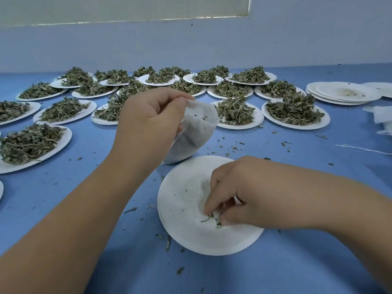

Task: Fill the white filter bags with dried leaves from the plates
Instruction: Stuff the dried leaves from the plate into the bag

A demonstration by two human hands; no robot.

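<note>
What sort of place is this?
Likely a hand-packing workspace for herbal tea: rows of paper plates heaped with dried leaves on a blue table, a stack of emptied plates, and a white filter bag.

A blue surface (95, 187) carries many white paper plates (297, 126), set in rows toward the far wall, each heaped with dried leaves (233, 111). At the front lies a near plate (191, 230), almost bare, with only a few leaf bits on it. At the far right sits a stack of emptied plates (331, 90). Near it, by the right edge, lie white filter bags (381, 115) and a loose white string (360, 148). Leaf crumbs (234, 147) lie scattered over the surface.
</note>
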